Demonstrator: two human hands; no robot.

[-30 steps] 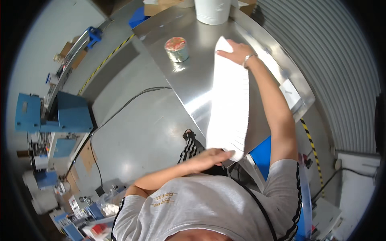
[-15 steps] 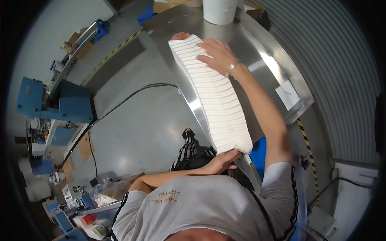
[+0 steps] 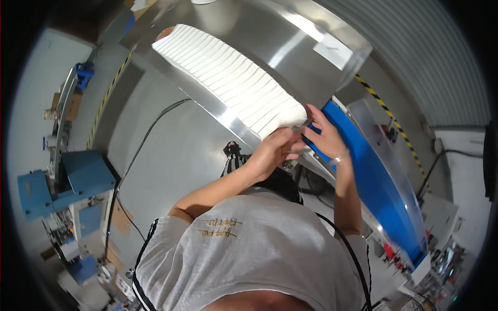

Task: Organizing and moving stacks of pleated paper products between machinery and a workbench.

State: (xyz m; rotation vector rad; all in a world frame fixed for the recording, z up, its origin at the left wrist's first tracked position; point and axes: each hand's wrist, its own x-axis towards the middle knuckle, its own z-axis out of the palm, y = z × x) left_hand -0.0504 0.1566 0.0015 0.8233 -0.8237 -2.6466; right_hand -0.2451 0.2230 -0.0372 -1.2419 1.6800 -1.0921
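- A long white stack of folded sheets is laid across the shiny steel desk, running from the far left corner down to the near edge.
- The near end of the stack is gripped by both hands at the desk's rim.
- Left hand: fingers curled and pressed together against the stack's end; forearm raised from the lower left, elbow bent.
- Right hand: fingers pinched on the same end from the right side; a thin bracelet is seen at the wrist, forearm nearly upright.
- A blue panel is seen just right of the hands, below the desk edge.
- Blue machinery stands well apart on the grey floor, left.
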